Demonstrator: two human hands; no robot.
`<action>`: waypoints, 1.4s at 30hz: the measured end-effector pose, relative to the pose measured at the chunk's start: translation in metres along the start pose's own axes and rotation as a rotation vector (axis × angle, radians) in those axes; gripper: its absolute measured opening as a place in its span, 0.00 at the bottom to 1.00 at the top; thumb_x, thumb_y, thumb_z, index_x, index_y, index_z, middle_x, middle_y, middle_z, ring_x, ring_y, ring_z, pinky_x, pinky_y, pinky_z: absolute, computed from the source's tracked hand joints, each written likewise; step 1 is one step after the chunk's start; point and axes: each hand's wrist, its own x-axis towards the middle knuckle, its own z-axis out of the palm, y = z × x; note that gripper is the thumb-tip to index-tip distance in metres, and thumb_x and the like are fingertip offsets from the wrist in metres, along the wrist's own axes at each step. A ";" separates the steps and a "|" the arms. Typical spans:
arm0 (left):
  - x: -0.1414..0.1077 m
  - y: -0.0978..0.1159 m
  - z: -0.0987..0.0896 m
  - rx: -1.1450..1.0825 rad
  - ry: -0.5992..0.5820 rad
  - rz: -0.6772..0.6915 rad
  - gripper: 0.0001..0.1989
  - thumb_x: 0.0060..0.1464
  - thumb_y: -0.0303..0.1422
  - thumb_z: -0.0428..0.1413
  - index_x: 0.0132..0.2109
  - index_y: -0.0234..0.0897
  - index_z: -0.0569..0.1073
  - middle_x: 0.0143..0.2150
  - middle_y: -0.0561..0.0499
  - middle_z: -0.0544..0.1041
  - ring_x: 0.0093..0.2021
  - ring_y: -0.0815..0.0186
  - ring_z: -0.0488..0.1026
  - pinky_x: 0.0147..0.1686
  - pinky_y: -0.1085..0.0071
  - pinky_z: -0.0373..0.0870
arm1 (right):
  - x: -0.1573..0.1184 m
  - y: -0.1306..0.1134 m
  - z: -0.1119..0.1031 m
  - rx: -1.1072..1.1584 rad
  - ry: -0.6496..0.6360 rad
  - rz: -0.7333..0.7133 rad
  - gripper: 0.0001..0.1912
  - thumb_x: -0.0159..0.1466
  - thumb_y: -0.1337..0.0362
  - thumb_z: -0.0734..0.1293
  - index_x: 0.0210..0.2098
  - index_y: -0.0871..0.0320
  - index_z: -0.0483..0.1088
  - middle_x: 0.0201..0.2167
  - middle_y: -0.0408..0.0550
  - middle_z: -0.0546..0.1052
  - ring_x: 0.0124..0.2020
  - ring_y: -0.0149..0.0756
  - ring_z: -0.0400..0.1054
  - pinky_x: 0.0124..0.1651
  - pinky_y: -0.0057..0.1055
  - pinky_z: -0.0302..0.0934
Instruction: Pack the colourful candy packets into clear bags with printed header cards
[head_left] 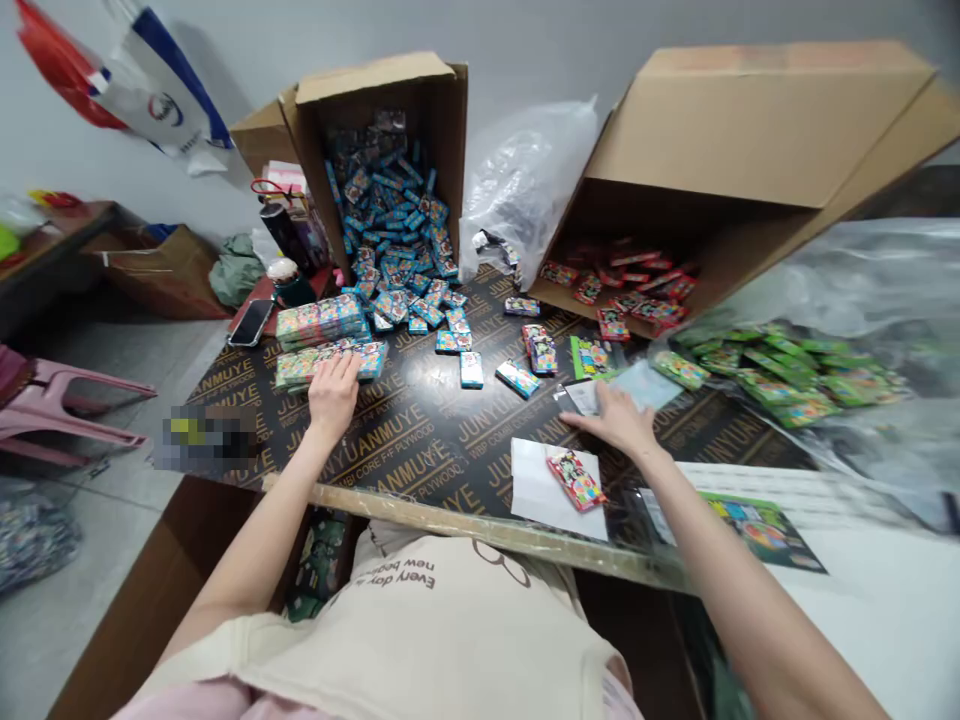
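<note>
My left hand [334,385] lies over the front row of small colourful packs [296,366], its fingers stretched across their tops. A second row of similar packs [315,318] sits directly behind it. On the right, my right hand [616,418] touches a clear plastic sleeve [651,384] on the table, thumb and fingers apart. Just beyond that hand is a green pack [592,357]. Nearer me, a red pack [576,480] rests on a white paper [534,478]. Several loose blue-and-white packs, including one blue-edged pack [517,378], lie between my hands.
An open carton [296,125] spills blue packs at the back left. Another carton [757,125] holds red packs. Green packs [795,375] lie in clear plastic at right. A phone [251,323] is near the left edge. A pink stool [71,385] stands beyond.
</note>
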 end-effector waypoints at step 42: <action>-0.044 0.147 0.024 -1.849 -0.966 -0.491 0.29 0.43 0.41 0.60 0.54 0.34 0.72 0.52 0.40 0.77 0.46 0.55 0.76 0.42 0.66 0.69 | -0.098 -0.144 -0.065 0.911 0.339 -0.428 0.16 0.62 0.56 0.67 0.47 0.56 0.67 0.37 0.49 0.77 0.39 0.40 0.73 0.44 0.37 0.65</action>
